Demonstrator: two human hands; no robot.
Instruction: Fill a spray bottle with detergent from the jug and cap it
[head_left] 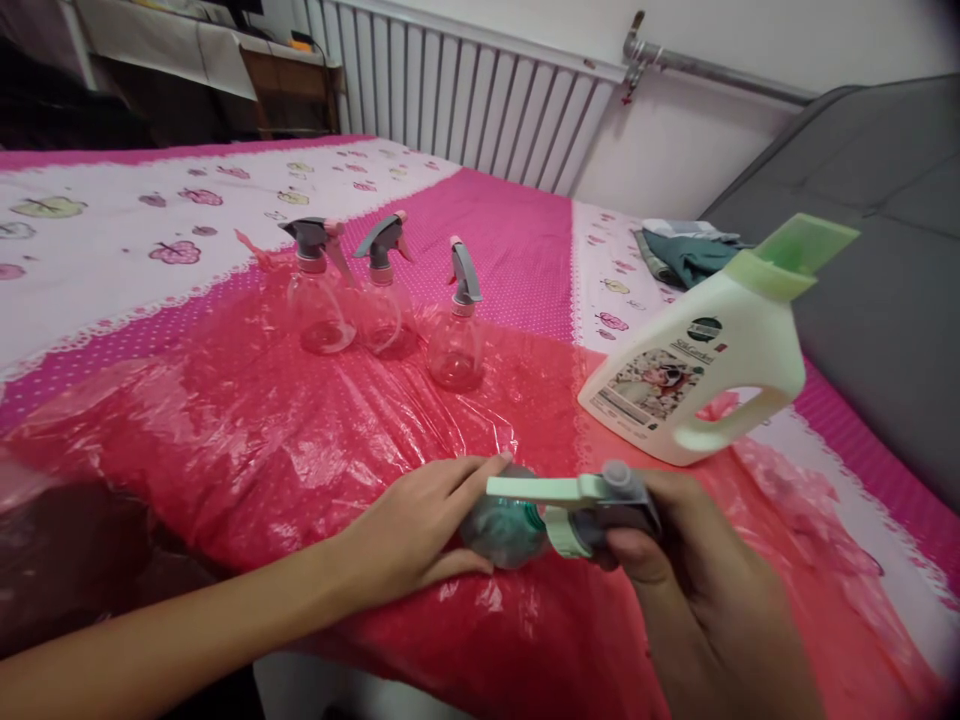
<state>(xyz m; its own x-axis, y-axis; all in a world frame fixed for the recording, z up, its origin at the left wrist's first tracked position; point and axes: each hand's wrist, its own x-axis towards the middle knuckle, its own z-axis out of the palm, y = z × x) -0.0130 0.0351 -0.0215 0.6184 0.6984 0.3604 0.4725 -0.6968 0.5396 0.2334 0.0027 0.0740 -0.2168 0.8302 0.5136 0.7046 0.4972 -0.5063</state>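
Close to me, my left hand is wrapped around the side of a clear teal spray bottle's body, low over the red plastic sheet. My right hand grips a grey spray head with a pale green trigger and collar. The collar sits at the bottle's neck; whether it is threaded on I cannot tell. Beyond my hands stand three clear spray bottles with grey and pink heads: a left one, a middle one and a right one.
A large white detergent jug with a green cap stands tilted in view at the right. Red plastic sheeting lies wrinkled over the pink patterned bedspread. Folded clothes lie near the grey headboard. Behind is a radiator.
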